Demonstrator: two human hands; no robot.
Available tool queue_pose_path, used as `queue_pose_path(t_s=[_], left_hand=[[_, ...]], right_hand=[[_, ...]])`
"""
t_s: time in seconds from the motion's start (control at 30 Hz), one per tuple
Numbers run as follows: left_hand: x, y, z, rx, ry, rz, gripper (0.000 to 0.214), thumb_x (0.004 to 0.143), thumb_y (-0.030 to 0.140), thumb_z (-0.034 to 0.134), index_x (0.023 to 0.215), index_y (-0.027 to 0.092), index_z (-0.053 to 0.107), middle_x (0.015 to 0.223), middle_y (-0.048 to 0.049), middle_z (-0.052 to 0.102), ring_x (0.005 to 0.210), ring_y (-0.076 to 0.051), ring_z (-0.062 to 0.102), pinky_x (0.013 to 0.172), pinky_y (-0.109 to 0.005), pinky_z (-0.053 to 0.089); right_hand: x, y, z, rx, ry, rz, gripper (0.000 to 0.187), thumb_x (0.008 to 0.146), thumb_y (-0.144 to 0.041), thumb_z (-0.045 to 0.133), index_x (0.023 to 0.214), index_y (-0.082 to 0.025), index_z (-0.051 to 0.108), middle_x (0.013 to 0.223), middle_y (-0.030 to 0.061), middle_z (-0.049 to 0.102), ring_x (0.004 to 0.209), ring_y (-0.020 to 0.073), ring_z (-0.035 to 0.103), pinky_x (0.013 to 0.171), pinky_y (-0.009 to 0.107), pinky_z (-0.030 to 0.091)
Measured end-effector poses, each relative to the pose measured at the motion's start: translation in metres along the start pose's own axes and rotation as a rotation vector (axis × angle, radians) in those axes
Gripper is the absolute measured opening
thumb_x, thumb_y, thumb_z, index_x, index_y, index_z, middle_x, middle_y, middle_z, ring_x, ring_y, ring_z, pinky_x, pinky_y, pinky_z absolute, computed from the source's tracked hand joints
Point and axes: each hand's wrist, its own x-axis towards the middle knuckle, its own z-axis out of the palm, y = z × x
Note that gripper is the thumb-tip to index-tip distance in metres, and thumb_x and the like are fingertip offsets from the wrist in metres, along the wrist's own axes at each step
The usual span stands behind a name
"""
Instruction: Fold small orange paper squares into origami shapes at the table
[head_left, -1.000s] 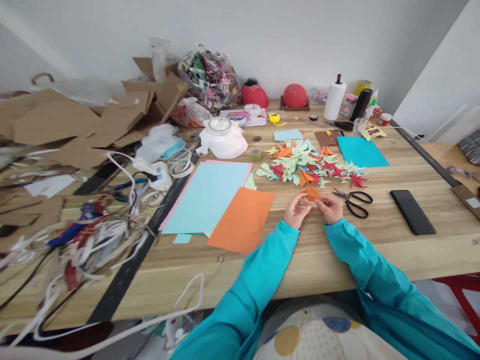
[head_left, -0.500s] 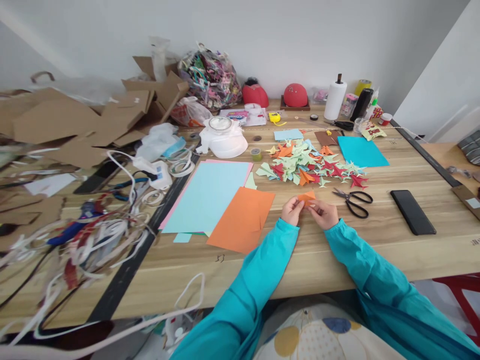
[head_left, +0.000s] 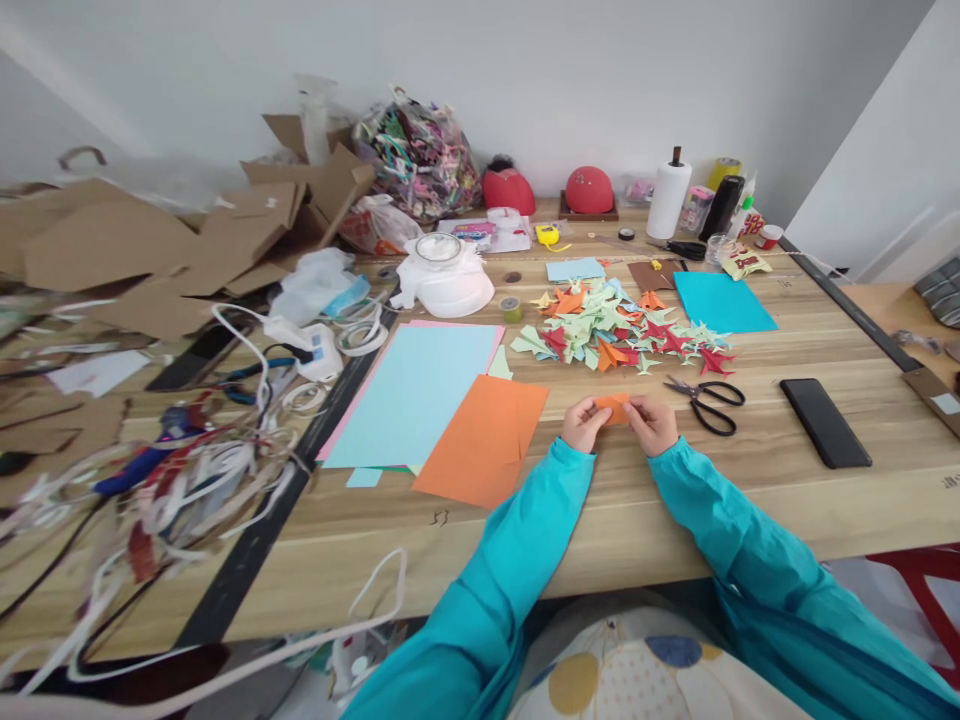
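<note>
A small folded piece of orange paper (head_left: 614, 408) is pinched between my two hands, just above the wooden table. My left hand (head_left: 583, 424) grips its left end with thumb and fingers. On the right end, my right hand (head_left: 651, 424) closes the same way. Beyond them lies a heap of folded paper shapes (head_left: 592, 318) in pale green, orange, red and blue. Black-handled scissors (head_left: 712, 405) rest to the right of my right hand. To the left, larger orange sheets (head_left: 484, 440) overlap a stack of light blue and pink paper (head_left: 412, 395).
A black phone (head_left: 825, 423) lies at the right. Bright blue paper (head_left: 725, 302) is behind the heap. Tangled cables and strips (head_left: 202, 470) and cardboard (head_left: 112, 240) crowd the left side. Along the wall stand a bag of colourful bits (head_left: 420, 155), red pincushions (head_left: 589, 190) and a white roll (head_left: 669, 200).
The folded orange paper has turned from a tilted, pointed outline to a flatter strip. My hands have shifted slightly apart, both still holding it.
</note>
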Motion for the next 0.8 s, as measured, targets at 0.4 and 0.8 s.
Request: queue_pose_path(t_s=[0.4, 0.8], left_hand=[[0.000, 0.009, 0.001, 0.107, 0.060, 0.068, 0.023, 0.051, 0.029, 0.075, 0.065, 0.015, 0.063, 0.065, -0.0007, 0.064, 0.061, -0.011, 0.055, 0.062, -0.025, 0.045], [0.005, -0.007, -0.003, 0.003, 0.056, 0.011, 0.026, 0.049, 0.026, 0.075, 0.071, 0.014, 0.066, 0.062, -0.0005, 0.064, 0.058, -0.011, 0.054, 0.058, -0.024, 0.044]], right_hand=[[0.001, -0.005, 0.000, 0.214, -0.115, 0.075, 0.028, 0.073, -0.041, 0.059, 0.086, -0.017, 0.065, 0.079, 0.0055, 0.067, 0.069, 0.0163, 0.060, 0.060, 0.028, 0.049], [0.002, -0.015, 0.005, 0.536, -0.050, 0.343, 0.031, 0.059, -0.037, 0.070, 0.078, -0.017, 0.059, 0.054, -0.0024, 0.060, 0.041, 0.0087, 0.048, 0.036, 0.021, 0.040]])
